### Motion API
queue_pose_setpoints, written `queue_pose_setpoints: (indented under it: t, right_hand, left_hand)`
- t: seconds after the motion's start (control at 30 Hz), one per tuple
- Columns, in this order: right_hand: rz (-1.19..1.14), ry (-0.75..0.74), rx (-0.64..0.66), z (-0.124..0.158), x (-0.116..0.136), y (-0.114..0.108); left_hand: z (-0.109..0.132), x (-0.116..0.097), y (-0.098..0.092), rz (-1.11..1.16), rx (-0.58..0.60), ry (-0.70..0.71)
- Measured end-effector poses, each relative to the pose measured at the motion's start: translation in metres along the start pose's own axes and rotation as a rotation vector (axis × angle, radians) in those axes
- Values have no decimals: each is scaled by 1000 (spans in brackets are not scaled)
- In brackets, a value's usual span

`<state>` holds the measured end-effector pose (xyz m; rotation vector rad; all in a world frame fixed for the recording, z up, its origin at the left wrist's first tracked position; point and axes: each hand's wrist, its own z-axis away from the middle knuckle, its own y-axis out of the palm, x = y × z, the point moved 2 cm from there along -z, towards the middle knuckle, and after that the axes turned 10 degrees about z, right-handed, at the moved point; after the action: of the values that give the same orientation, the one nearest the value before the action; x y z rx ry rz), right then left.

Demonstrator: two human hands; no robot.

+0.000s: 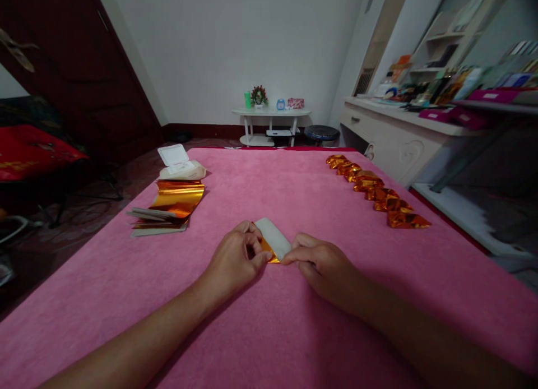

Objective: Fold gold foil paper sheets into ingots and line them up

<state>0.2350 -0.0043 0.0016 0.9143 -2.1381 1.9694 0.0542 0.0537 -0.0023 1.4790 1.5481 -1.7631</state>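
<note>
Both of my hands meet at the middle of a pink cloth-covered table [269,333]. Between them is a small folded sheet of paper [274,237], white on top and gold foil underneath. My left hand [235,261] pinches its left edge with curled fingers. My right hand [317,261] pinches its right corner with thumb and forefinger. The paper rests low on the cloth, partly hidden by my fingers.
A stack of gold foil sheets [174,204] lies at the left, with an open white box [180,162] behind it. A row of several folded gold pieces [376,191] runs along the right side. A white dresser [395,137] stands at the right, a small white table [271,123] by the far wall.
</note>
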Motion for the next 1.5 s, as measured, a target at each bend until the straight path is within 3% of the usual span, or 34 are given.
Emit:
queue_pose_setpoints:
  t: [0.63,0.97,1.2,1.5]
  right_hand:
    - [-6,-8,-20,2,1,0]
    - [-176,48,-127,-1,-6,5]
    - [82,-133,-108,2,6,2]
    - [147,-143,-74,2,7,3]
  left_hand:
    - [-1,-5,3,-154,-12,-29]
    - [-4,-8,2,-210,37,-26]
    - [-4,-6,2,-212,40,5]
    - [-4,-4,1,-184,50,16]
